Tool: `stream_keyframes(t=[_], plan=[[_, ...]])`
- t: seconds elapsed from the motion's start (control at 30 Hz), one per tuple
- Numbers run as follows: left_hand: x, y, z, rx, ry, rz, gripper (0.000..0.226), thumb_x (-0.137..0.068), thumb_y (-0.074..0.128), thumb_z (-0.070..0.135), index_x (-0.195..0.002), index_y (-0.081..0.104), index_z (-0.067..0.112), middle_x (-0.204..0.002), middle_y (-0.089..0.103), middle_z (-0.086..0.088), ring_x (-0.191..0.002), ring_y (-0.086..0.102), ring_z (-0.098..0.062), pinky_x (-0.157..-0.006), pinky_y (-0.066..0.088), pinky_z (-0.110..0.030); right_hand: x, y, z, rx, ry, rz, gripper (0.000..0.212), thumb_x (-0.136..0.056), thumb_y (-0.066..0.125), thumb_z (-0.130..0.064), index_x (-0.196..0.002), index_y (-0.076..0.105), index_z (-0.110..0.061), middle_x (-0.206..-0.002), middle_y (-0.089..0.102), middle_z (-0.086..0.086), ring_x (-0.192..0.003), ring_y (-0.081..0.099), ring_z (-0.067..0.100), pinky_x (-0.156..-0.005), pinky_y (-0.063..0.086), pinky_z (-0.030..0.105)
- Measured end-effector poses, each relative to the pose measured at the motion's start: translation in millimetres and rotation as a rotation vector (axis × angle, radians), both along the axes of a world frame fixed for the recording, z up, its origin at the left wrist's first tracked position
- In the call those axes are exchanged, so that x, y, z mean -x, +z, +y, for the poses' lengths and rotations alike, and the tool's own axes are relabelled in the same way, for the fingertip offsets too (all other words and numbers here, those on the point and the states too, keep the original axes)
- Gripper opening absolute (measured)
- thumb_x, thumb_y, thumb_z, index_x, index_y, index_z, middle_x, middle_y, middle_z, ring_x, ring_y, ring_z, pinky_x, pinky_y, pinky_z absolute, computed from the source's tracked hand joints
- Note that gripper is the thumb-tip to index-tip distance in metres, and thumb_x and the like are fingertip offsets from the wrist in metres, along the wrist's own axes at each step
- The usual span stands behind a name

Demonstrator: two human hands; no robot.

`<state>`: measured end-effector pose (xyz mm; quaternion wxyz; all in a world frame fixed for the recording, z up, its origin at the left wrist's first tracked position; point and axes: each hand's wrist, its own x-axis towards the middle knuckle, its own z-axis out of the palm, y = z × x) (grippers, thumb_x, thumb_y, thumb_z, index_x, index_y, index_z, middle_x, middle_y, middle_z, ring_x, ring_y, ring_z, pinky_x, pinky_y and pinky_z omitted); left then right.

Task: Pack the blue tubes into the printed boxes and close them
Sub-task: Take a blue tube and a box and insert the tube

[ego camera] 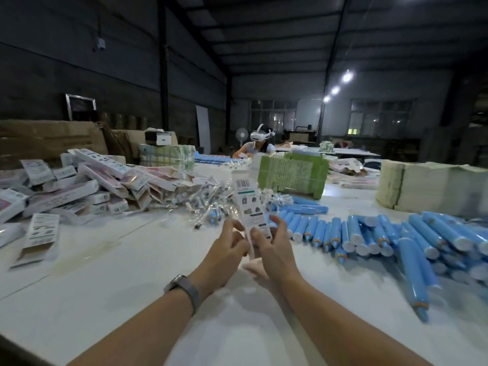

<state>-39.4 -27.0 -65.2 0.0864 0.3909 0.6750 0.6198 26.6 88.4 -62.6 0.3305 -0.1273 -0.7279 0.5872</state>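
My left hand (pixel 227 249) and right hand (pixel 272 249) both pinch the lower end of an upright printed box (pixel 249 204) above the counter (pixel 132 273). Blue tubes (pixel 369 233) lie right. Squeezing too hard could crush its flap.

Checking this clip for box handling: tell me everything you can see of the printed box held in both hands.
The printed box is a long, narrow white carton, seemingly thin card, held roughly upright above the white table and leaning slightly left at the top. Its facing side shows a barcode near the top, a green band below it, then small dark pictures and text. The left hand and right hand pinch its lower end from either side. Whether a tube is inside, or its ends are closed, cannot be told.
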Motion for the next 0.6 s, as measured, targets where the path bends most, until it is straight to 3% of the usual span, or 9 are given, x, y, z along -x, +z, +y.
stream_keyframes(t=[0.07, 0.13, 0.2, 0.37, 0.47, 0.6], plan=[[5, 1, -2, -0.115, 0.045, -0.023, 0.027, -0.086, 0.05, 0.034, -0.112, 0.043, 0.03, -0.078, 0.07, 0.015, -0.067, 0.064, -0.001, -0.055, 0.046, -0.016, 1, -2, -2, -0.087, 0.02, -0.013, 0.045, -0.096, 0.062, -0.025, -0.135, 0.04, -0.029, -0.1, 0.065, 0.0, -0.084, 0.07, 0.018, -0.082, 0.058, 0.048], [8, -2, -1, -0.242, 0.028, -0.105, 0.021, -0.102, 0.052, 0.031, -0.121, 0.047, 0.03, -0.097, 0.074, 0.014, -0.087, 0.071, -0.006, -0.064, 0.054, -0.02, 1, -7, -8, -0.149, 0.078, -0.037, 0.043, -0.09, 0.063, -0.038, -0.129, 0.044, -0.041, -0.093, 0.065, -0.009, -0.081, 0.071, 0.018, -0.074, 0.06, 0.048], [10, -4, -2, -0.275, 0.088, -0.103, 0.018, -0.104, 0.053, 0.025, -0.119, 0.052, 0.033, -0.105, 0.074, 0.007, -0.092, 0.073, -0.01, -0.068, 0.057, -0.022, 3, -8, -12, -0.266, 0.096, -0.107, 0.037, -0.082, 0.058, -0.046, -0.117, 0.048, -0.052, -0.091, 0.065, -0.016, -0.083, 0.07, 0.017, -0.07, 0.06, 0.044], [23, -1, -8, -0.268, 0.417, 0.043, 0.014, -0.1, 0.059, 0.021, -0.096, 0.049, 0.03, -0.094, 0.067, 0.012, -0.078, 0.067, 0.003, -0.056, 0.05, -0.011, 6, -12, -7, -0.425, 0.067, -0.231, 0.053, -0.081, 0.052, -0.024, -0.133, 0.055, -0.03, -0.12, 0.058, -0.01, -0.112, 0.053, 0.012, -0.094, 0.045, 0.027], [26, -1, -10, -0.239, 0.471, 0.046, 0.012, -0.1, 0.06, 0.02, -0.103, 0.048, 0.02, -0.094, 0.064, 0.012, -0.071, 0.064, 0.005, -0.053, 0.045, -0.006, 11, -14, -1, -0.546, -0.087, -0.348, 0.051, -0.09, 0.051, -0.015, -0.14, 0.05, -0.027, -0.135, 0.054, -0.001, -0.126, 0.044, 0.022, -0.106, 0.039, 0.039], [25, -2, -12, -0.219, 0.493, 0.062, 0.018, -0.099, 0.062, 0.02, -0.105, 0.047, 0.013, -0.092, 0.063, 0.011, -0.078, 0.061, -0.001, -0.052, 0.044, -0.007, 21, -14, 3, -0.642, -0.158, -0.472, 0.052, -0.094, 0.049, -0.024, -0.145, 0.043, -0.026, -0.15, 0.042, 0.0, -0.137, 0.029, 0.025, -0.112, 0.029, 0.04]])
